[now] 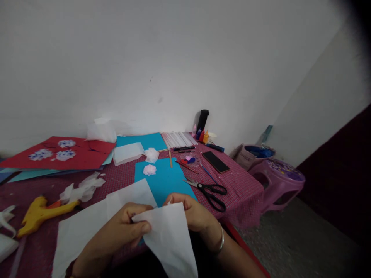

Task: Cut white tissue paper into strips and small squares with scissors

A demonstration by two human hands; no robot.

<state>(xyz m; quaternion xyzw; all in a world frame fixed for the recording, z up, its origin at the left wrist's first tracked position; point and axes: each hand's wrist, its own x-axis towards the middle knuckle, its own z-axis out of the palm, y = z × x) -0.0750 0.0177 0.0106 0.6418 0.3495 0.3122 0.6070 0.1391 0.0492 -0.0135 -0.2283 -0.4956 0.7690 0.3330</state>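
The paper (172, 235) hangs between both hands: the left hand (127, 224) pinches its left corner, thumb on top, and the right hand (195, 212) grasps its upper edge. Both point inward, beside the tabletop (240, 189).

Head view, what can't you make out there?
Head view: some fingers of the right hand, hidden behind the white paper.
Head view: that paper's lower end, cut off by the bottom edge.
Head view: any print on the dark pens, too small to read.
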